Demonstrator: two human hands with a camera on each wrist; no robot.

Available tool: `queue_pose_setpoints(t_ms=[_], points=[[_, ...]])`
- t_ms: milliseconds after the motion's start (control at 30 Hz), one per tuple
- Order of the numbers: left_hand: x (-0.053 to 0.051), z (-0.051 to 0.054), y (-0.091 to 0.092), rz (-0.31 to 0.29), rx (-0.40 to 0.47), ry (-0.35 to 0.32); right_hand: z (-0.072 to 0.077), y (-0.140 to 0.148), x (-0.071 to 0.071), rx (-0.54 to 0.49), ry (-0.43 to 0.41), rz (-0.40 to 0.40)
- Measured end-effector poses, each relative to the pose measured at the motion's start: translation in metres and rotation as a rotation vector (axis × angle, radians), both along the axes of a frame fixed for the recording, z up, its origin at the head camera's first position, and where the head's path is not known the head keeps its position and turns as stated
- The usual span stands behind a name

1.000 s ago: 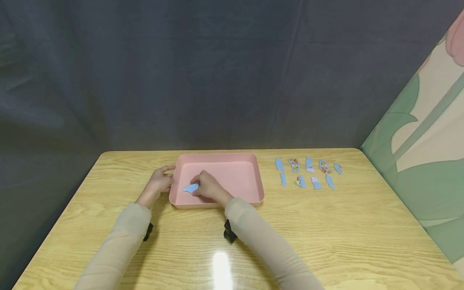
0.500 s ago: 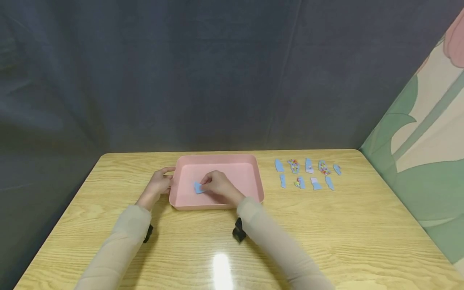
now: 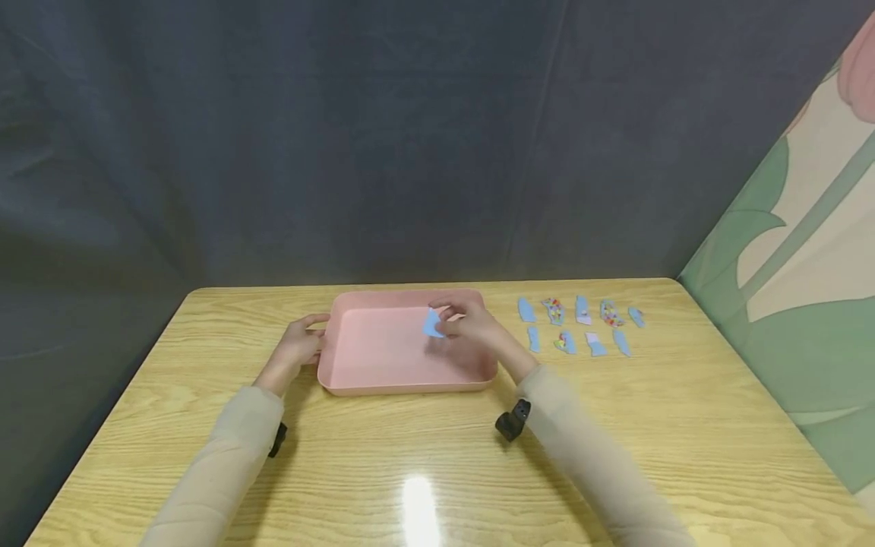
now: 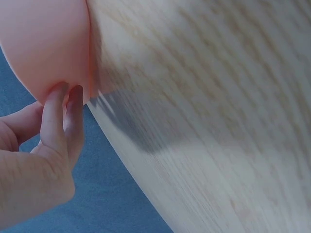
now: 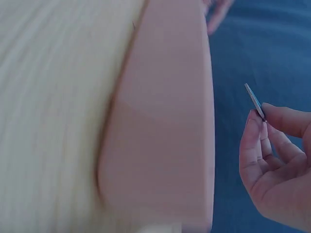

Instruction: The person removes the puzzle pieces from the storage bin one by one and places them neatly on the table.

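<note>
The pink tray [image 3: 376, 346] lies on the wooden table. At its left side my left hand [image 3: 296, 347] holds the tray by the wall. In the left wrist view, curved fingers [image 4: 54, 116] touch the outer wall, and another digit reaches the rim. Above the tray's right half, my right hand [image 3: 472, 325] pinches a flat light blue puzzle piece [image 3: 432, 324] between thumb and fingertips. The right wrist view shows this piece [image 5: 254, 101] almost edge-on, raised beyond the tray rim.
Right of the tray, several irregular puzzle pieces [image 3: 583, 311] lie in two rows, some plain blue, some with colourful patterns. A dark curtain [image 3: 437, 152] hangs behind the table [image 3: 383, 471], and a floral cloth [image 3: 813, 266] stands at the right.
My right hand has lifted the blue puzzle piece from the tray's left part and carried it right, toward the tray's back right. The left hand has stayed at the tray's left side.
</note>
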State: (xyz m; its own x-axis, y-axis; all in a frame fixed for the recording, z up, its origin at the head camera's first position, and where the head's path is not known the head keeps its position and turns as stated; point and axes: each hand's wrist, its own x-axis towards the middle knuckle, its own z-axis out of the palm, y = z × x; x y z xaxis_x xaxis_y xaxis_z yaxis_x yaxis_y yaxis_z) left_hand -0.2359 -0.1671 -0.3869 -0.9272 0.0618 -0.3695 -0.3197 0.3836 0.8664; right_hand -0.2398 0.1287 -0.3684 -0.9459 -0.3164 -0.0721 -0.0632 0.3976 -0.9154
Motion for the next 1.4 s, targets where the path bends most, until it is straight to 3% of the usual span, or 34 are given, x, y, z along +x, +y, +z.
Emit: queue_pose_setpoints(t_ms=[167,467,767,1033,1100,1400], points=[[0.0,0.0,-0.001,0.001,-0.007,0.004,0.008,0.041,-0.003,-0.015,-0.058,-0.06],[0.0,-0.003,-0.001,0.008,-0.005,-0.009,0.007,0.109,-0.001,-0.028,-0.087,-0.104],[0.0,-0.005,0.001,0.017,0.003,-0.003,0.01,0.17,0.011,-0.133,-0.128,-0.18],[0.0,-0.005,0.003,0.02,0.001,-0.006,0.004,0.211,0.021,-0.11,-0.16,-0.203],[0.0,-0.005,0.003,0.02,0.004,-0.001,0.003,0.22,0.023,-0.129,-0.165,-0.208],[0.0,-0.005,0.003,0.02,-0.016,0.008,-0.003,0.254,0.031,-0.396,-0.204,-0.273]])
